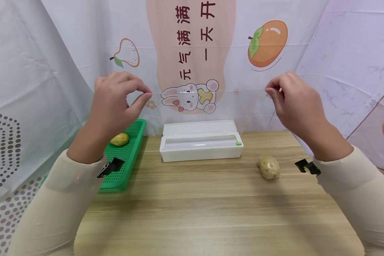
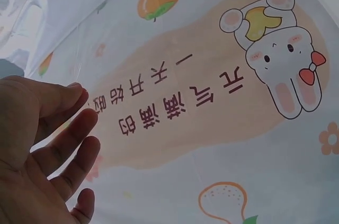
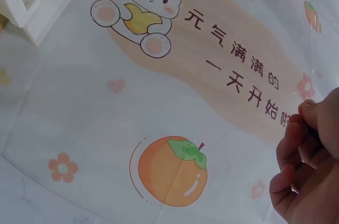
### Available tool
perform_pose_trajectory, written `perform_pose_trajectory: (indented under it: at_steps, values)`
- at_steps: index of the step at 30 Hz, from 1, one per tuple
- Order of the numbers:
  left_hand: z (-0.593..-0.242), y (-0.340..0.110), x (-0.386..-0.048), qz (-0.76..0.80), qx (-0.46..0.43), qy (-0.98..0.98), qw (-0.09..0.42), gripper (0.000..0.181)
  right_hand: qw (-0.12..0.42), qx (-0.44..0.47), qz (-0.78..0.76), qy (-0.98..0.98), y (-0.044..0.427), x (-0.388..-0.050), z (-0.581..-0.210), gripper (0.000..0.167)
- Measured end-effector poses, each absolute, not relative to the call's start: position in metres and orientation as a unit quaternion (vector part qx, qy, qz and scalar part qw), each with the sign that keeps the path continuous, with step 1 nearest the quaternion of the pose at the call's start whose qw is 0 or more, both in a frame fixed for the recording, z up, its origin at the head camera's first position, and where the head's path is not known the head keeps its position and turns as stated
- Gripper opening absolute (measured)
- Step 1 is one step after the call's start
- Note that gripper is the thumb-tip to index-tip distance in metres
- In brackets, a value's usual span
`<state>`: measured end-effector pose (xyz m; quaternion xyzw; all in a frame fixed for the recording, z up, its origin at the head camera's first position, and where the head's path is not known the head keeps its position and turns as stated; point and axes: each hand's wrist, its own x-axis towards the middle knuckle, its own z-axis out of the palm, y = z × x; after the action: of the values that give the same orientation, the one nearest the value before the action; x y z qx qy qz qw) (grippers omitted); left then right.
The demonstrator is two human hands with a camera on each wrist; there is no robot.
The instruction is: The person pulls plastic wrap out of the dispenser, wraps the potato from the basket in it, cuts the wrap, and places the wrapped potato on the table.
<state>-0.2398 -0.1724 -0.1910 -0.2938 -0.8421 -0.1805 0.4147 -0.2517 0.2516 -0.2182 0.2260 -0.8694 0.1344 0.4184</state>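
Observation:
Both hands are raised above the table and set wide apart in the head view. My left hand (image 1: 116, 99) pinches one side of a thin, see-through sheet of cling film (image 1: 243, 103) between thumb and index finger. At the other side, my right hand (image 1: 299, 99) pinches the film in the same way. Only faint glints and edge lines reveal the film, such as near the fingertips in both wrist views. Below, a white cling film dispenser (image 1: 201, 153) stands with its lid up. A shiny potato (image 1: 268, 167) lies on the table at the right.
A green basket (image 1: 132, 160) stands at the left, partly behind the left forearm, with a yellow potato (image 1: 120, 139) in it. The wooden table (image 1: 192, 206) ends at a printed cloth (image 1: 259, 96) at the back. Cloth also hangs at both sides.

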Motion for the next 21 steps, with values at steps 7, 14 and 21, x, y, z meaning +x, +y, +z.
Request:
perform_pose_trajectory:
  at_steps: [7, 14, 21]
  values:
    - [-0.198, -0.173, -0.225, -0.184, -0.314, -0.826, 0.431, 0.006, 0.432, 0.251, 0.131, -0.857, 0.255, -0.237, -0.225, 0.013]
    - [-0.198, -0.175, -0.213, -0.181, -0.329, -0.817, 0.437, 0.005, 0.448, 0.266, 0.134, -0.843, 0.256, -0.220, -0.225, 0.013]
    - [-0.199, -0.176, -0.203, -0.194, -0.340, -0.805, 0.446, 0.004, 0.462, 0.280, 0.140, -0.830, 0.257, -0.209, -0.228, 0.013]
